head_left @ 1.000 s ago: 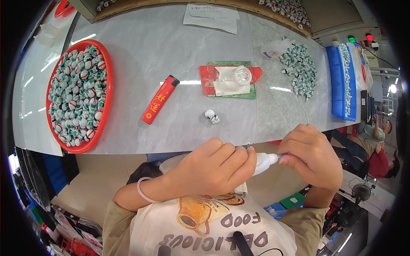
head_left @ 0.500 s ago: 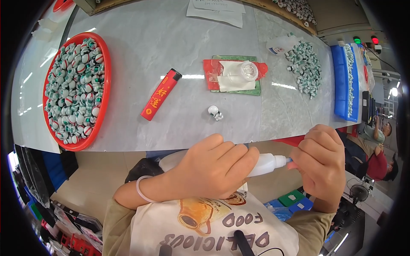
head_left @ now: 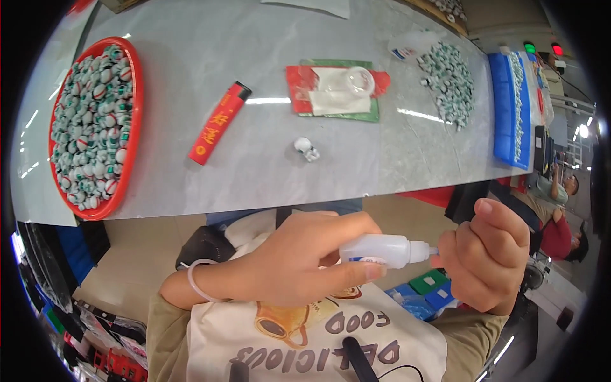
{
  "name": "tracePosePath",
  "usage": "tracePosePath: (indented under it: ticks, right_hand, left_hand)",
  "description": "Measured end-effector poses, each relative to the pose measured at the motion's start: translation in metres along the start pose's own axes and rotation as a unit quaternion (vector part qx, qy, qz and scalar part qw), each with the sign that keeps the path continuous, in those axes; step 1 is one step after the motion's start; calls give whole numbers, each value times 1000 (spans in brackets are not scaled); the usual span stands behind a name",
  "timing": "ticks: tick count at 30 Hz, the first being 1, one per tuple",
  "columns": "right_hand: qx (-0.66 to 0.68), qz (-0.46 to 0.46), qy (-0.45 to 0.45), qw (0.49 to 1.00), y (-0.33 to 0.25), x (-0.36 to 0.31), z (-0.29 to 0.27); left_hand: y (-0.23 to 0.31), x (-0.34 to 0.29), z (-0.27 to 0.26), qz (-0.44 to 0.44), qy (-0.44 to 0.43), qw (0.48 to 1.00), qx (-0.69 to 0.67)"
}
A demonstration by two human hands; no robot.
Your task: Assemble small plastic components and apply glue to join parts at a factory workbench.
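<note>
My left hand [head_left: 299, 258] is wrapped round a small white squeeze bottle [head_left: 388, 250] with a narrow nozzle, held sideways in front of my apron, thumb along its lower side. The nozzle points right and its tip reaches the curled fingers of my right hand [head_left: 487, 258]. That hand is closed, and whatever it grips at the tip is hidden. Beyond my hands, near the table's front, lies a single small white figure piece [head_left: 307, 149] with a round head. Farther back sits a clear round cup [head_left: 360, 82] on white paper over red and green packets [head_left: 302, 89].
A red basin [head_left: 137, 121] full of small white and green figures stands at the left. A long red lighter-shaped object [head_left: 219, 124] lies to its right. Small green-white parts [head_left: 449, 83] are heaped at the right, beside another white bottle [head_left: 407, 46] and a blue tray [head_left: 506, 114]. People sit farther right.
My left hand has rolled, so its thumb and more of the bottle now show. My right hand has turned slightly and shifted right. The table's things appear shifted up and left in the picture.
</note>
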State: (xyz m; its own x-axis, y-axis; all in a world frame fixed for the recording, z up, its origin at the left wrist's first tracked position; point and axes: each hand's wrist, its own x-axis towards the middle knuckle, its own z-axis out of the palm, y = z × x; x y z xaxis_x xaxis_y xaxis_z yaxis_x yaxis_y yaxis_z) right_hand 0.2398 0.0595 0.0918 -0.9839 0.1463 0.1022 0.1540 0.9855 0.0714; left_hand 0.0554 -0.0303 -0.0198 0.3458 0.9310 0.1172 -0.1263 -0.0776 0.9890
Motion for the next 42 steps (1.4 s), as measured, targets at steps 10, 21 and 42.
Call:
tracePosePath:
  ticks: [10, 21, 42]
  right_hand:
    - [-107, 98, -5, 989, -8, 4, 1]
    - [-7, 109, 76, 991, 3, 0, 12]
    - [29, 117, 141, 983, 12, 0, 25]
  left_hand:
    - [-1, 3, 1, -113, -9, 991, -76]
    - [-4, 1, 2, -42, 52, 997, 42]
    - [-9, 0, 2, -66, 72, 994, -39]
